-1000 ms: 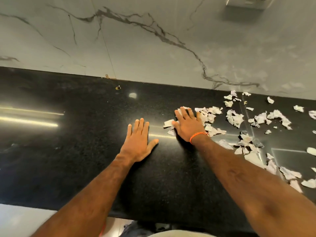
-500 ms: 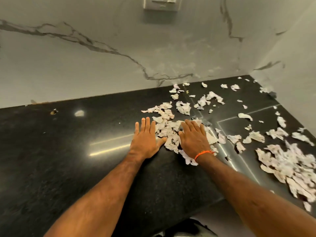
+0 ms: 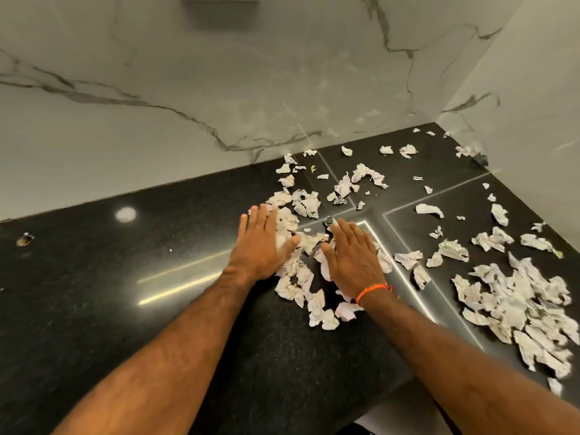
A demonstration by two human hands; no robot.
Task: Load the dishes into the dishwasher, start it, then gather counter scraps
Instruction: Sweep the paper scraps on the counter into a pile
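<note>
My left hand (image 3: 262, 243) lies flat on the black worktop (image 3: 94, 293), palm down, with the fingers straight and close together. My right hand (image 3: 353, 257) lies flat too, palm down, fingers straight. Neither hand grips anything. The two hands are side by side with a small gap between them. In that gap is a little heap of torn paper scraps (image 3: 306, 268), white and crumpled. My left thumb touches the heap from one side, and my right hand rests on scraps on the other side. Some scraps lie just in front of my right wrist, nearer the front edge of the worktop. I wear an orange band (image 3: 372, 290) on my right wrist. More scraps are spread behind my hands, toward the back edge where the worktop meets the marble wall (image 3: 219, 89). A few small bits lie far back in the right corner. A much bigger pile of scraps (image 3: 527, 309) sits well to the right of my right hand, close to the right edge of the worktop. Between that pile and my hand are a few loose bits. Shiny lines cross the worktop near my right hand. Far to the left, near the back edge, there is a small hole (image 3: 24, 240) in the worktop. A white box sits high on the wall, cut off by the top of the view.
</note>
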